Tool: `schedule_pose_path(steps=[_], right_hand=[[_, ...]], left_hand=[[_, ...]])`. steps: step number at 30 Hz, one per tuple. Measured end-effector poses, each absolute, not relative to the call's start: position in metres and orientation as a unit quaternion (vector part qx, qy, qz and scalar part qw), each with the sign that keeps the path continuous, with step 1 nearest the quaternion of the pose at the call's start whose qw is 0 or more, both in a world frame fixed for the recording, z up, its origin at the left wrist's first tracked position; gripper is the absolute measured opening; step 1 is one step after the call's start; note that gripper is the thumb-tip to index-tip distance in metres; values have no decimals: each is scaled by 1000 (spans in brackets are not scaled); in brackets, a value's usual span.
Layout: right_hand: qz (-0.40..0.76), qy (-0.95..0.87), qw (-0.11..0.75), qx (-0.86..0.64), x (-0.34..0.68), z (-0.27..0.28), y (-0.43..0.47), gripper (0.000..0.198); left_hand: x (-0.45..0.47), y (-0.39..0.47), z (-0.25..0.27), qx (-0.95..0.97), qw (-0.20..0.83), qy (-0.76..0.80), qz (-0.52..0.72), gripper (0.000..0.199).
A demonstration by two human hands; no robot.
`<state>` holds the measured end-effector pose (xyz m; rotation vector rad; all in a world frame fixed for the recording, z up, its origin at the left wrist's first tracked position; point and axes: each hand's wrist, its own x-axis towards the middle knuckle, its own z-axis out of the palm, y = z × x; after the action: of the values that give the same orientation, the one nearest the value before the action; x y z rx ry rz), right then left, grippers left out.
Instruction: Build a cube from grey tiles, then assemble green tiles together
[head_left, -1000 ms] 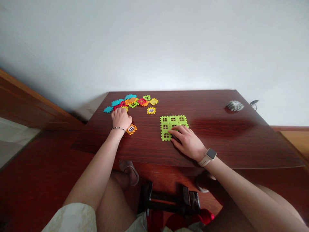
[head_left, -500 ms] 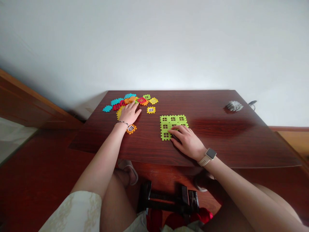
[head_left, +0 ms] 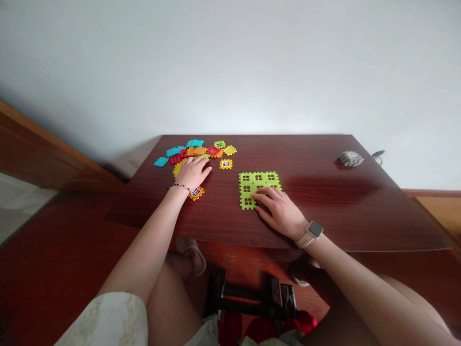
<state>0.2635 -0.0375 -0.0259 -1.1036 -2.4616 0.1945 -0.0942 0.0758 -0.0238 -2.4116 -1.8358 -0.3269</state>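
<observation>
My left hand (head_left: 195, 172) reaches over the near side of a pile of coloured interlocking plastic tiles, fingers stretched forward and thumb apart. Under and beside it lie yellow tiles (head_left: 177, 169), partly covered by the hand. An orange window tile (head_left: 197, 193) rests by my left wrist. My right hand (head_left: 281, 210) lies with spread fingers on the lower right of a green panel of window tiles (head_left: 247, 188), hiding that corner. A single yellow window tile (head_left: 226, 164) sits between the pile and the panel.
Blue tiles (head_left: 175, 151), red tiles (head_left: 213, 151) and a green window tile (head_left: 219, 144) make up the pile's far side. A grey-white tile stack (head_left: 350, 158) stands at the right of the brown table (head_left: 306, 154). A white wall rises behind.
My left hand has drawn back slightly toward me, showing more of the orange tiles behind its fingertips. My right hand and the green panel have stayed in place.
</observation>
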Motion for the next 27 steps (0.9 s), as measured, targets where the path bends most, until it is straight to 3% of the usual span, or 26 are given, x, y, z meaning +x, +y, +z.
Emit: schedule_pose_path(steps=[12, 20, 27], right_hand=[[69, -889, 222, -394, 264, -26, -38, 34], [70, -890, 217, -396, 264, -26, -38, 35], [73, -889, 220, -395, 264, -26, -37, 34]], left_hand=[[-95, 50, -20, -804, 16, -553, -217, 42], [-98, 52, -25, -810, 32, -564, -154, 41], [-91, 37, -15, -823, -12, -530, -206, 32]])
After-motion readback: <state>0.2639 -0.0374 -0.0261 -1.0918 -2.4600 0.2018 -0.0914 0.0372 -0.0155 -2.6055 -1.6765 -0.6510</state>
